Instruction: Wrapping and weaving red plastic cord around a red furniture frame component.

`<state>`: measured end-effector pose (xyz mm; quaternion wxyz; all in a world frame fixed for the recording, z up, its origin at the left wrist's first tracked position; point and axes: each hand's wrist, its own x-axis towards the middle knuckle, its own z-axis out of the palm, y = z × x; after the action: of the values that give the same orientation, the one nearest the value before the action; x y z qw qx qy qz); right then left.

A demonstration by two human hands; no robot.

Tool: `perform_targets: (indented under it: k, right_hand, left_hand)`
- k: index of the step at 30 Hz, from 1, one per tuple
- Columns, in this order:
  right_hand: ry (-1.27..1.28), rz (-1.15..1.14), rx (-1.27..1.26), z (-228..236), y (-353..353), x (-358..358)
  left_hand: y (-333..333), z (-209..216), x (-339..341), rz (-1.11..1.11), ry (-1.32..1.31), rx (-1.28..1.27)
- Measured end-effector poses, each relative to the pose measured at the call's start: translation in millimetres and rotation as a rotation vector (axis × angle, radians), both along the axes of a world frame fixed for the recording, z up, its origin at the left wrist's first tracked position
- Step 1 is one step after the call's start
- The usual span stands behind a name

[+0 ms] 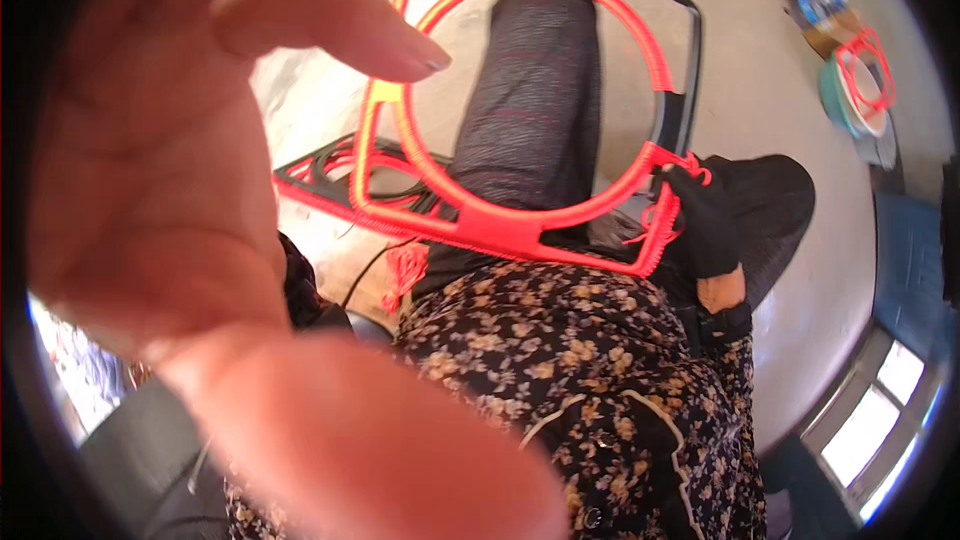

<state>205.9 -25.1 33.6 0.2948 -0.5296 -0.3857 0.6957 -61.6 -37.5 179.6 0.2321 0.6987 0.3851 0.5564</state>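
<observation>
My bare left hand (150, 210) fills the left side, very close to the camera and blurred. Its fingers curve over the top while the thumb stretches across below, with a wide gap between them and nothing seen in it. Over my lap lies a flat frame (500, 230), a ring set inside a rounded rectangle. Red cord-like ribbing covers most of it; the right side shows bare black. My right hand (700, 225), in a black glove, grips its lower right corner, where loose red cord (703, 174) shows. The fingertips are partly hidden.
Beneath the left edge lies a second red and black frame (320, 175). A bundle of red cord (405, 270) hangs beside my thigh. Far right, another red frame (868, 70) rests on a teal tub (835, 100), near boxes. A blue panel (910, 270) stands by the wall.
</observation>
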Motion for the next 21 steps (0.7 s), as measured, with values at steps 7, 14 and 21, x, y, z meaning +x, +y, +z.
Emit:
perform_targets:
  k: [7,14,21]
  right_hand:
    - [-0.135,-0.037,0.079,8.7,-3.5,-21.4]
    - [-0.113,-0.042,0.044,12.7,10.0,-29.3]
    - [-0.302,0.046,0.642,21.6,26.8,-27.7]
  left_hand:
    - [-61.2,4.4,-66.5,0.213,0.078,0.014]
    - [-64.5,36.3,-122.4,0.276,0.165,0.216]
    - [-20.4,168.1,-175.5,0.301,0.382,0.678]
